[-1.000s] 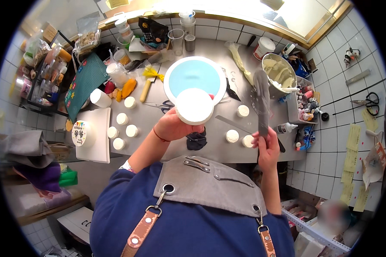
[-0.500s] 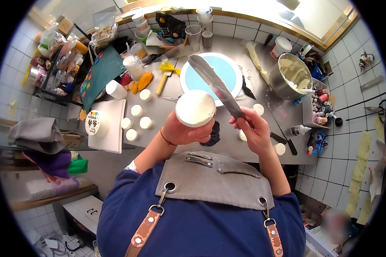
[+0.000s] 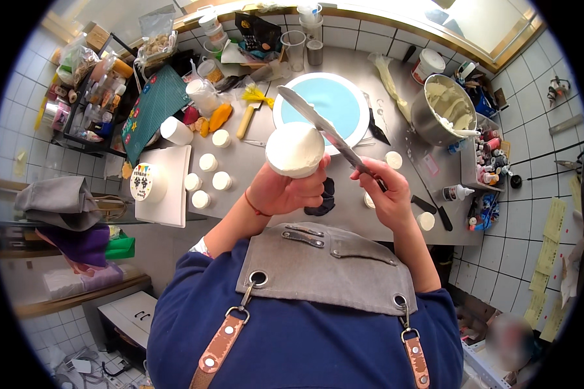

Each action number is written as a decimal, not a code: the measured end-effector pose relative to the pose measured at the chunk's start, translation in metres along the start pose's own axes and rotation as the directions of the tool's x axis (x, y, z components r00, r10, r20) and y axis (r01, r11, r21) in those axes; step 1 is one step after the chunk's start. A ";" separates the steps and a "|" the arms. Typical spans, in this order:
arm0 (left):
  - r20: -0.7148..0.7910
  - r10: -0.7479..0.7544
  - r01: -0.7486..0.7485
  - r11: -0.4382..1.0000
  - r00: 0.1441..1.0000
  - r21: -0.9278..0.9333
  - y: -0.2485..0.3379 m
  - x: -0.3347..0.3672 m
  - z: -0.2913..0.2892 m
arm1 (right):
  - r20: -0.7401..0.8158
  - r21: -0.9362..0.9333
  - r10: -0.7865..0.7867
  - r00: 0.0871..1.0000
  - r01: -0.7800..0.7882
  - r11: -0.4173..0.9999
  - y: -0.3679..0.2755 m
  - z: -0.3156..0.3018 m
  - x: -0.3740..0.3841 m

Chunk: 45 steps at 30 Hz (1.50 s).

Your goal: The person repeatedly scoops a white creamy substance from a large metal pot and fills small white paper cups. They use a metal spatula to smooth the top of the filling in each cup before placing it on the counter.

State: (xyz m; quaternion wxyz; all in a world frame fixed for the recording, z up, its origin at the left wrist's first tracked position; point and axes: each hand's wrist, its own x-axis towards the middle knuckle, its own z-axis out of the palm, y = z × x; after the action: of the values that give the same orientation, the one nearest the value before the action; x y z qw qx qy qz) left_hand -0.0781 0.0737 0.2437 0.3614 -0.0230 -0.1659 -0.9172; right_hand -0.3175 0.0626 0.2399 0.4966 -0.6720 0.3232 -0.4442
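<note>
My left hand (image 3: 284, 192) is wrapped round a small cup of white cream (image 3: 294, 149), held up over the near side of the table with its cream top facing me. The cream rises to a rounded mound. My right hand (image 3: 387, 186) grips the dark handle of a long icing spatula (image 3: 316, 120). Its metal blade slants up to the left, close by the cup's right edge; whether the two touch I cannot tell. Behind them lies a round turntable (image 3: 334, 97) with a pale blue top and white rim.
Several small white cups (image 3: 221, 181) stand at left, beside a decorated white cake (image 3: 148, 183) on a white board. A metal bowl of cream (image 3: 442, 111) stands at far right. Black-handled tools (image 3: 445, 219) lie near the right edge. A dark cloth (image 3: 322, 198) lies behind my hands.
The cup in my left hand has moved slightly up and tilted, showing a cream mound instead of a flatter top. The spatula blade has turned, and my right hand has shifted slightly.
</note>
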 end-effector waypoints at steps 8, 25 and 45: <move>-0.071 0.116 -0.120 0.991 0.991 -0.057 0.005 0.003 0.003 | -0.039 -0.067 -0.056 0.998 0.053 0.996 0.001 0.000 0.001; -0.067 0.303 -0.303 0.953 0.951 0.007 0.010 0.012 -0.009 | 0.067 -0.113 -0.064 0.996 0.071 0.991 -0.015 0.006 0.008; -0.298 0.457 -0.006 0.554 0.838 0.833 0.075 0.013 -0.108 | -0.534 0.562 0.473 0.701 -0.123 0.818 0.071 -0.102 -0.009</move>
State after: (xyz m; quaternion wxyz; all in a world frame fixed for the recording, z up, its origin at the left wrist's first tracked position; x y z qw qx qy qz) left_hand -0.0293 -0.0206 0.1658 0.4830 0.3502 -0.4616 -0.6566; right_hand -0.4144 0.0109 0.1807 0.5712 -0.2627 0.4614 -0.6260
